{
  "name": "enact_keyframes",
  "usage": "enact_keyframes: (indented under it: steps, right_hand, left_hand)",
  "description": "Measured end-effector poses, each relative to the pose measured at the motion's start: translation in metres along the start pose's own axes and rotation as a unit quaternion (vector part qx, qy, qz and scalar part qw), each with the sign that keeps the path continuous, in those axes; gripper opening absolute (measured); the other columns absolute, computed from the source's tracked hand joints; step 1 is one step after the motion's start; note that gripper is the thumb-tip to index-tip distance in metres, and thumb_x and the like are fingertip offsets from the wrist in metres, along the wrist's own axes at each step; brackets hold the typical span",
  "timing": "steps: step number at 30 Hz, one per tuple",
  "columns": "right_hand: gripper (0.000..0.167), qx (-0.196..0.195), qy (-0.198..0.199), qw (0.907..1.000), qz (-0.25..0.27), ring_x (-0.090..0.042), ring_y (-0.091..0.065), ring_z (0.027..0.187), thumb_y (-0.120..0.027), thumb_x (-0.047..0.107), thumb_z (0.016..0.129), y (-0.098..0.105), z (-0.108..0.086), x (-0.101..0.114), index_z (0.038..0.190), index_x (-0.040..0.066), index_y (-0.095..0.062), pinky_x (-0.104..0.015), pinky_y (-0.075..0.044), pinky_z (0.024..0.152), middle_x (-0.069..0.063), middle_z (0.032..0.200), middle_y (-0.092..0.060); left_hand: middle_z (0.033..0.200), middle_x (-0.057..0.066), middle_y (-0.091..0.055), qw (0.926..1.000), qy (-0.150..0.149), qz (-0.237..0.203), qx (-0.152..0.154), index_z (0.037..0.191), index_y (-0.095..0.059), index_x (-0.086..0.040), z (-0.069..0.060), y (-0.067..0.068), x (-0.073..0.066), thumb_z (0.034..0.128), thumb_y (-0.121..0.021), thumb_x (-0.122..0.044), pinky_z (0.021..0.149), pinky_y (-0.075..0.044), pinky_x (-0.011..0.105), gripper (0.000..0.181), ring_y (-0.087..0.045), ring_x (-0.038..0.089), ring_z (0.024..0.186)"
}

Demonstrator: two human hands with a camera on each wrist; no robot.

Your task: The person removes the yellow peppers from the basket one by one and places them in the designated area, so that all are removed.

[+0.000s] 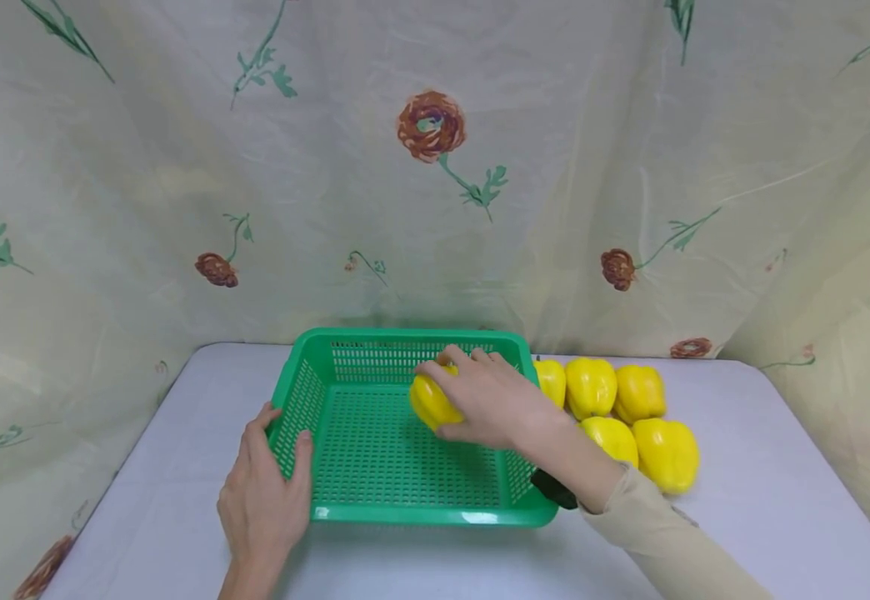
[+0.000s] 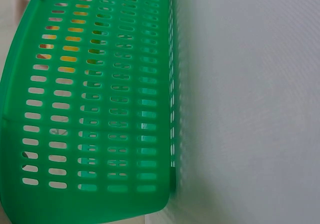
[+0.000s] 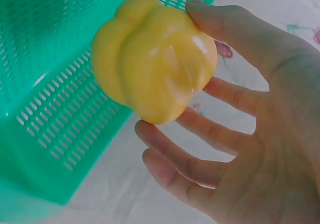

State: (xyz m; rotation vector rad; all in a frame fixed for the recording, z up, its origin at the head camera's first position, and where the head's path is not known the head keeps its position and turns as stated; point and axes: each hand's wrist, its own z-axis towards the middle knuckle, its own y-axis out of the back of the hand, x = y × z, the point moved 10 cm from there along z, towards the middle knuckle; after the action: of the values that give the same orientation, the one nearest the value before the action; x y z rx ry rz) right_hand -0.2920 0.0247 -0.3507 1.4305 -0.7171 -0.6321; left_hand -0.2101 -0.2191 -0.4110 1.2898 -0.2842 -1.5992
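Observation:
In the head view my right hand [image 1: 491, 400] holds a yellow bell pepper [image 1: 431, 402] over the inside of a green plastic basket [image 1: 420, 514]. The right wrist view shows the glossy, lobed pepper [image 3: 155, 59] between the thumb and fingertips of that hand [image 3: 250, 109]. My left hand [image 1: 266, 492] grips the basket's left side near the front corner, its thumb over the rim. The left wrist view looks along the slotted basket wall [image 2: 100, 204]; the left fingers do not show there. No other pepper is visible in the basket.
Several more yellow bell peppers [image 1: 666, 454] sit close together on the white-covered table [image 1: 750, 500], right of the basket. The nearest one behind is partly hidden by the basket's rim. A flower-patterned curtain [image 1: 540, 208] hangs behind and at both sides.

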Motion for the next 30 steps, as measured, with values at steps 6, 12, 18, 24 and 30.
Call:
enact_keyframes:
  steps: [6, 12, 18, 24, 30]
  right_hand:
    - [0.074, -0.012, -0.017, 0.9997, 0.011, -0.033, -0.063, 0.121, -0.084, 0.045, 0.092, 0.013, -0.016, -0.012, 0.155, 0.024, -0.051, -0.051, -0.052, 0.108, -0.009, 0.148, -0.06]
    - [0.073, -0.036, -0.036, 0.9978, 0.043, -0.033, -0.065, 0.12, -0.085, 0.043, 0.092, 0.026, -0.034, -0.028, 0.154, 0.02, -0.053, -0.057, -0.053, 0.109, -0.011, 0.149, -0.059]
    - [0.074, -0.06, -0.049, 0.9946, 0.068, -0.031, -0.067, 0.117, -0.084, 0.042, 0.093, 0.038, -0.053, -0.045, 0.157, 0.02, -0.051, -0.059, -0.053, 0.109, -0.01, 0.148, -0.06]
    - [0.075, -0.077, -0.068, 0.9934, 0.052, -0.035, -0.065, 0.117, -0.084, 0.042, 0.094, 0.047, -0.072, -0.055, 0.157, 0.02, -0.051, -0.061, -0.052, 0.105, -0.012, 0.147, -0.06]
    - [0.075, -0.079, -0.101, 0.9912, 0.031, -0.041, -0.066, 0.119, -0.086, 0.042, 0.092, 0.046, -0.087, -0.07, 0.155, 0.018, -0.054, -0.065, -0.051, 0.108, -0.015, 0.146, -0.062]
  left_hand:
    - [0.16, 0.012, -0.06, 1.0, -0.001, -0.001, 0.001, 0.147, -0.054, -0.009, 0.0, -0.001, 0.0, 0.1056, -0.063, -0.037, 0.057, -0.048, 0.041, 0.051, -0.076, 0.045, 0.09]
    - [0.16, 0.012, -0.06, 1.0, -0.005, -0.003, 0.001, 0.147, -0.055, -0.009, 0.001, 0.0, -0.002, 0.1057, -0.063, -0.037, 0.057, -0.048, 0.042, 0.05, -0.076, 0.045, 0.091]
    - [0.16, 0.012, -0.06, 1.0, -0.001, -0.002, 0.002, 0.147, -0.054, -0.01, 0.001, 0.0, -0.002, 0.1053, -0.063, -0.037, 0.056, -0.047, 0.039, 0.051, -0.076, 0.044, 0.087]
    - [0.16, 0.013, -0.06, 1.0, -0.001, -0.003, 0.001, 0.147, -0.054, -0.008, 0.002, -0.001, -0.001, 0.1048, -0.064, -0.036, 0.055, -0.046, 0.039, 0.051, -0.076, 0.044, 0.089]
    - [0.16, 0.013, -0.06, 1.0, -0.004, -0.004, -0.002, 0.147, -0.054, -0.008, 0.001, 0.0, -0.001, 0.1055, -0.063, -0.036, 0.055, -0.047, 0.04, 0.051, -0.076, 0.044, 0.088]
